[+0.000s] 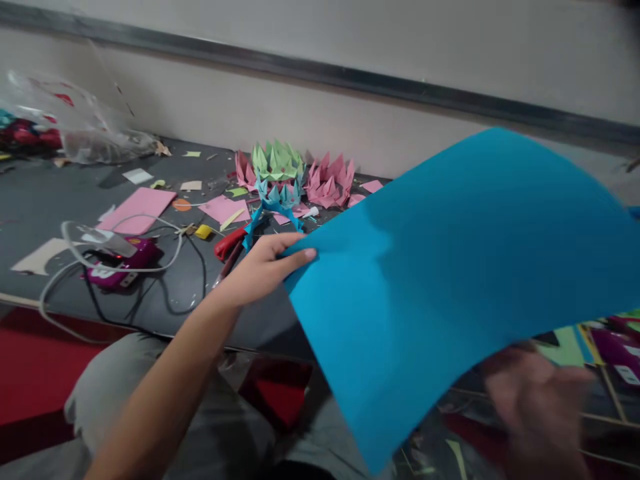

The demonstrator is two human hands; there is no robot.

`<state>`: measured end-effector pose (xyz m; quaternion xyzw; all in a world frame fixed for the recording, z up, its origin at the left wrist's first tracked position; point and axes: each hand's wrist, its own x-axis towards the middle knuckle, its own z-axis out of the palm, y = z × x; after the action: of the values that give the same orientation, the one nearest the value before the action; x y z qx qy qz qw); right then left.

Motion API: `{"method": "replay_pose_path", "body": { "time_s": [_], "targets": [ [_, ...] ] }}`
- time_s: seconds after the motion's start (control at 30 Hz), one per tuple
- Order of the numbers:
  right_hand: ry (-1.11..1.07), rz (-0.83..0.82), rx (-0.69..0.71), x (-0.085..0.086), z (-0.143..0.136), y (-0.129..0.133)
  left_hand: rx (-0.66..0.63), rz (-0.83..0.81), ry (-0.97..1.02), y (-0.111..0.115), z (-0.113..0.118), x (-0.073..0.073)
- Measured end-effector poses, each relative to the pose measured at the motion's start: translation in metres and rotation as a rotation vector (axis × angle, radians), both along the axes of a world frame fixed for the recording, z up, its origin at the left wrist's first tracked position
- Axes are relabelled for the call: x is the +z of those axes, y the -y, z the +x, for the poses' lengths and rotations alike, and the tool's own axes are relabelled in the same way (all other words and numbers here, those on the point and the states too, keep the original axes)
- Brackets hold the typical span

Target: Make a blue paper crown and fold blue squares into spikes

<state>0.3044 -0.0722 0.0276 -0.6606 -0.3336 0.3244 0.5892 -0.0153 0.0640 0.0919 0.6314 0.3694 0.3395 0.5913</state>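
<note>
A large blue sheet of paper [450, 253] spans the middle and right, bent in a gentle curve and raised above the table. Its left corner is pinched by my left hand [263, 267], thumb on top and fingers beneath. Below the sheet's lower right edge is my right hand [540, 393], smeared by motion, with its fingers partly behind the paper. I cannot tell whether it touches the sheet. Just beyond my left hand lie a red stapler-like tool [229, 244] and a strip of folded blue paper [255, 223].
Folded paper crowns in green [277, 162], pink [330, 181] and light blue [280, 192] stand by the wall. Pink sheets [137, 209] and scraps litter the grey table [200, 143]. Looped cables surround a purple power strip [123, 263]. A clear plastic bag [95, 127] sits back left.
</note>
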Motion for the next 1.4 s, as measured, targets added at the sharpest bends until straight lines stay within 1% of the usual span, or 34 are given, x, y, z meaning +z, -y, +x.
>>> {"method": "replay_pose_path", "body": {
  "time_s": [0.07, 0.1, 0.13, 0.17, 0.2, 0.23, 0.3, 0.37, 0.4, 0.43, 0.5, 0.53, 0.57, 0.6, 0.67, 0.7, 0.73, 0.77, 0.8, 0.83, 0.9, 0.97, 1.0, 1.1, 1.2, 1.27, 1.4],
  "targets": [
    [-0.185, 0.065, 0.107, -0.007, -0.038, -0.003, 0.006, -0.178, -0.039, -0.004, -0.023, -0.021],
    [-0.226, 0.068, 0.138, -0.010, -0.054, -0.008, 0.049, -0.208, -0.053, -0.006, -0.032, -0.029],
    [-0.244, 0.067, 0.128, -0.014, -0.068, -0.014, 0.038, -0.237, -0.077, -0.009, -0.040, -0.034],
    [-0.245, 0.027, 0.081, -0.017, -0.080, -0.022, 0.023, -0.267, -0.088, -0.011, -0.046, -0.037],
    [-0.215, -0.010, -0.001, -0.021, -0.089, -0.030, 0.030, -0.306, -0.085, -0.014, -0.052, -0.040],
    [-0.172, -0.020, -0.057, -0.025, -0.096, -0.038, 0.064, -0.348, -0.070, -0.017, -0.056, -0.042],
    [-0.031, -0.049, -0.135, -0.034, -0.105, -0.050, 0.216, -0.410, -0.010, -0.021, -0.061, -0.048],
    [0.089, -0.105, -0.183, -0.043, -0.111, -0.056, 0.360, -0.455, 0.071, -0.021, -0.060, -0.056],
    [0.115, -0.119, -0.204, -0.046, -0.114, -0.057, 0.384, -0.482, 0.114, -0.019, -0.057, -0.061],
    [0.125, -0.125, -0.231, -0.049, -0.117, -0.056, 0.383, -0.506, 0.164, -0.016, -0.053, -0.066],
    [0.125, -0.126, -0.290, -0.053, -0.122, -0.053, 0.325, -0.546, 0.274, -0.006, -0.044, -0.075],
    [0.133, -0.133, -0.316, -0.054, -0.125, -0.050, 0.278, -0.556, 0.310, -0.001, -0.039, -0.078],
    [0.152, -0.142, -0.341, -0.055, -0.127, -0.047, 0.191, -0.553, 0.346, 0.004, -0.034, -0.081],
    [0.181, -0.147, -0.358, -0.056, -0.129, -0.044, 0.166, -0.546, 0.361, 0.008, -0.030, -0.083],
    [0.264, -0.141, -0.376, -0.057, -0.132, -0.036, 0.199, -0.575, 0.329, 0.014, -0.022, -0.086],
    [0.313, -0.124, -0.361, -0.058, -0.133, -0.032, 0.238, -0.606, 0.308, 0.016, -0.020, -0.087],
    [0.366, -0.093, -0.332, -0.059, -0.133, -0.028, 0.286, -0.641, 0.297, 0.017, -0.018, -0.087],
    [0.425, -0.045, -0.268, -0.060, -0.134, -0.023, 0.335, -0.675, 0.304, 0.018, -0.016, -0.088],
    [0.494, 0.027, -0.174, -0.060, -0.134, -0.020, 0.379, -0.705, 0.329, 0.019, -0.015, -0.088],
    [0.582, 0.111, -0.058, -0.060, -0.136, -0.016, 0.410, -0.732, 0.369, 0.020, -0.014, -0.087],
    [0.808, 0.252, 0.221, -0.059, -0.141, -0.011, 0.428, -0.792, 0.451, 0.025, -0.011, -0.086],
    [1.050, 0.287, 0.442, -0.058, -0.150, -0.009, 0.426, -0.853, 0.502, 0.031, -0.008, -0.086],
    [1.153, 0.266, 0.507, -0.058, -0.155, -0.009, 0.428, -0.877, 0.519, 0.034, -0.006, -0.085],
    [1.353, 0.197, 0.573, -0.060, -0.170, -0.011, 0.411, -0.956, 0.573, 0.042, -0.002, -0.086],
    [1.451, 0.213, 0.610, -0.064, -0.179, -0.013, 0.371, -1.034, 0.630, 0.045, 0.000, -0.087],
    [1.477, 0.226, 0.630, -0.064, -0.180, -0.012, 0.400, -0.993, 0.634, 0.045, 0.001, -0.086],
    [1.500, 0.230, 0.666, -0.059, -0.179, -0.010, 0.522, -0.869, 0.569, 0.045, 0.000, -0.083]
  ]
}}
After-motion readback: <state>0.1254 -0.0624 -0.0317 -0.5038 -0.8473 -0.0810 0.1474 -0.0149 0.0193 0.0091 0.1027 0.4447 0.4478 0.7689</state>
